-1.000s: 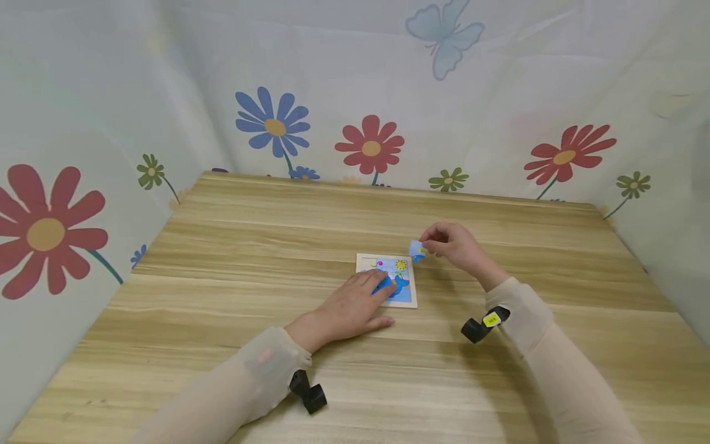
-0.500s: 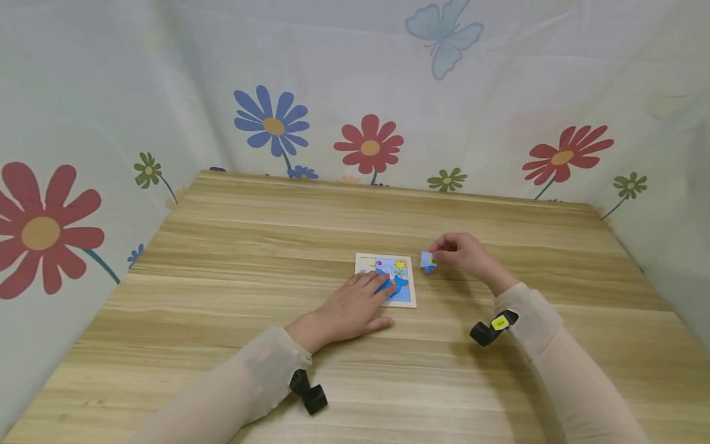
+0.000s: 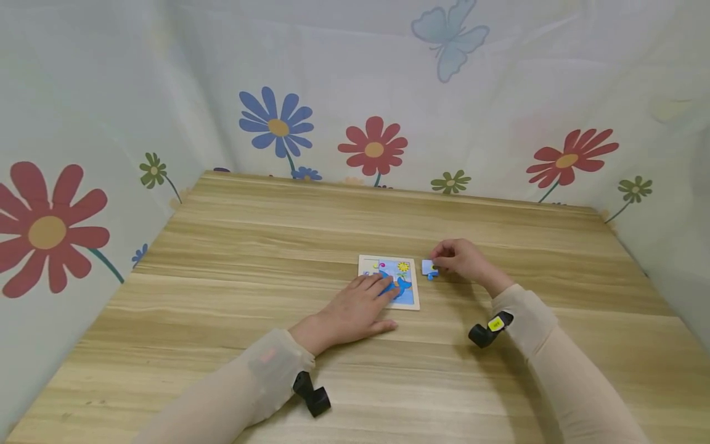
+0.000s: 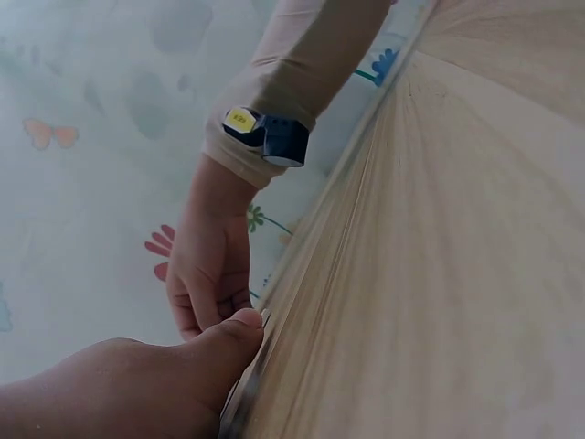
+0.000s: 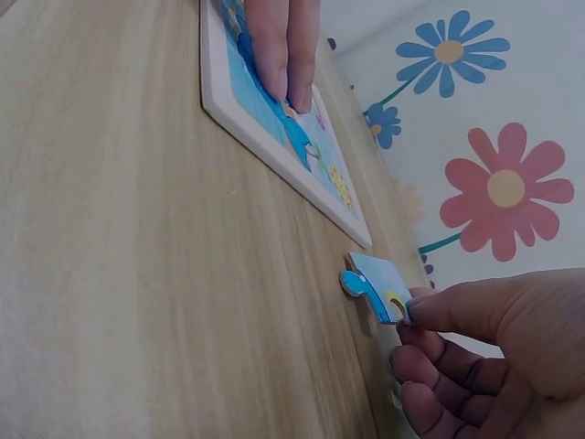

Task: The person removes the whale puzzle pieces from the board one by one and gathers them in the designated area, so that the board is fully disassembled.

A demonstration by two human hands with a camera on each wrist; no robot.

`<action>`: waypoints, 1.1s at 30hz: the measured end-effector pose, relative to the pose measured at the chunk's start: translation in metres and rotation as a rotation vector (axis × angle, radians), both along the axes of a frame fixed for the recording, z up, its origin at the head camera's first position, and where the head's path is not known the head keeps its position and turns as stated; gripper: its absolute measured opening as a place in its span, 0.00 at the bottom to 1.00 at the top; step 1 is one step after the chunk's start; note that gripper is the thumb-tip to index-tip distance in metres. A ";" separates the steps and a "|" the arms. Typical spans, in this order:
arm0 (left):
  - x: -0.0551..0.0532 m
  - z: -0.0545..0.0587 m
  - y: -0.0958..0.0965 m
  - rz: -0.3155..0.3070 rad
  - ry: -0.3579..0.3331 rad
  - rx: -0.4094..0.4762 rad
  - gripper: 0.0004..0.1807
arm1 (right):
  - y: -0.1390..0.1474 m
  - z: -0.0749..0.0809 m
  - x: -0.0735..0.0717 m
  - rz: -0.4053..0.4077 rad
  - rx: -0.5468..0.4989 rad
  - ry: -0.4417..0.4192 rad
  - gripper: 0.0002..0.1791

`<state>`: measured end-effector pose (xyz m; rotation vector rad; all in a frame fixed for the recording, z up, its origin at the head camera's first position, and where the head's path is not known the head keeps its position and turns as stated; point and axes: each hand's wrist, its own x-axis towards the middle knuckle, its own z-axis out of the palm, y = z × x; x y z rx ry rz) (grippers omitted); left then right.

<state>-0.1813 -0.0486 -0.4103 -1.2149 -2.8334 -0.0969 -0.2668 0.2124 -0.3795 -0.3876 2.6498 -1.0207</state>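
White flower-printed cloth [image 3: 333,61] hangs behind a wood-grained worktop [image 3: 249,234]. Over that are the left hand [image 3: 349,310], its grip loose with fingers extended, and the right hand [image 3: 463,260], its grip narrowed to a pinch. Partly under the left hand lies a framed jigsaw puzzle [image 3: 403,286] picturing a blue tail; just right of it, apart, is the blue jigsaw piece [image 3: 428,267] that the right hand holds.

Light wood-grain tabletop [image 3: 266,234] free beyond the square, pale-framed picture puzzle [image 3: 417,290], left hand [image 3: 350,311] blocking its near-left part, narrow gap along its right side, then blue jigsaw piece [image 3: 428,267] and right hand [image 3: 465,262], white flower-printed fabric [image 3: 327,68] walling the far edge.
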 end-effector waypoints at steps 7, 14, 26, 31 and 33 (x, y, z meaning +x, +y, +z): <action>-0.001 -0.002 0.000 0.004 -0.005 -0.006 0.36 | 0.001 -0.001 0.002 0.041 -0.030 0.067 0.06; 0.000 -0.001 0.000 0.008 -0.005 -0.017 0.36 | 0.000 -0.003 0.000 0.035 -0.003 0.086 0.06; 0.001 0.000 0.000 0.008 -0.010 -0.033 0.36 | -0.003 -0.004 0.001 0.000 0.072 0.113 0.07; 0.000 -0.001 0.000 0.010 -0.009 -0.034 0.37 | -0.006 0.000 0.000 -0.007 0.082 0.151 0.07; 0.000 -0.001 0.000 0.012 -0.011 -0.037 0.37 | -0.008 0.002 0.000 -0.005 0.090 0.168 0.07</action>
